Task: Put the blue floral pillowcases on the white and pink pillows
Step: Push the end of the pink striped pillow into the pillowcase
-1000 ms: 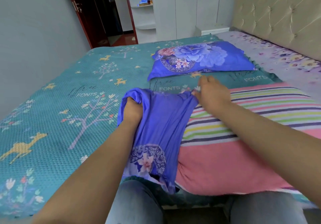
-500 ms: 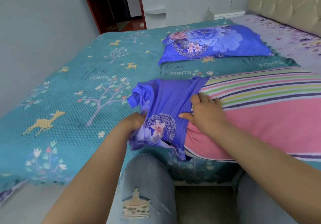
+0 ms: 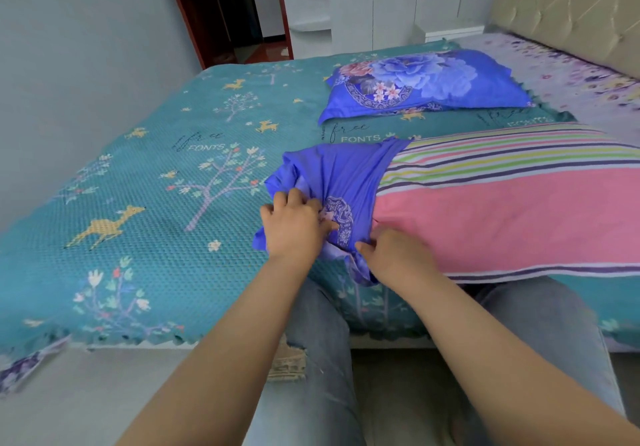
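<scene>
A pink pillow with coloured stripes (image 3: 502,224) lies across the near side of the bed. A bunched blue floral pillowcase (image 3: 339,175) covers only its left end. My left hand (image 3: 294,227) grips the gathered cloth at the pillowcase's near left part. My right hand (image 3: 398,255) pinches the pillowcase's near edge against the pillow's corner. Farther back lies a second pillow in a blue floral pillowcase (image 3: 422,82), fully covered.
The bed carries a teal blanket with deer and trees (image 3: 156,203). A purple floral sheet (image 3: 571,78) and a padded headboard (image 3: 571,5) are at the right. White wardrobes and an open door stand behind. My knees in jeans are at the bed's near edge.
Both hands have moved down toward the near edge of the pillowcase. The left hand has taken a new hold lower on the bunched cloth; the right hand has slid to the pillow's near corner.
</scene>
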Motion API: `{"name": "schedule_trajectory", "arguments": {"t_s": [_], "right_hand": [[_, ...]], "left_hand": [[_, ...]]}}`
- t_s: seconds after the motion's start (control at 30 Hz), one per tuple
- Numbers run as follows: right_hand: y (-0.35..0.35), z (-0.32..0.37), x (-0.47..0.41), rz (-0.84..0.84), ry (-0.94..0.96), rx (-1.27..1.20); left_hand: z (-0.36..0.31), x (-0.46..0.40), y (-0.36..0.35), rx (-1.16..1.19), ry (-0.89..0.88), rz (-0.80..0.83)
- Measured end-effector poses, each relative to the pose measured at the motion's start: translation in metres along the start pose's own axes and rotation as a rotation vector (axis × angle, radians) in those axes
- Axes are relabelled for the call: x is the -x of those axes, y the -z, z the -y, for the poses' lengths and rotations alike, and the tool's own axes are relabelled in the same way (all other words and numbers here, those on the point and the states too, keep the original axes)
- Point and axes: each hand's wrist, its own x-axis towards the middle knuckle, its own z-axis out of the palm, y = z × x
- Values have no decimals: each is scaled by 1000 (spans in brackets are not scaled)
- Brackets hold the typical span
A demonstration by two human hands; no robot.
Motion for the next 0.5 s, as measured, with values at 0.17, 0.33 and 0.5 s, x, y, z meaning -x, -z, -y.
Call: {"name": "schedule_trajectory", "arguments": {"t_s": [0.17,0.33,0.5], "right_hand": [[-20,-8,-2,-84,-52,-430],[-30,-17,-16,-101,-18,-546],[-15,-38,-45,-77,-71,-967]], "left_hand": [[-7,-5,-1,-97,-85,-128],[-41,-8,14,215,-68,-15],[-103,0,21,719,101,100]]}}
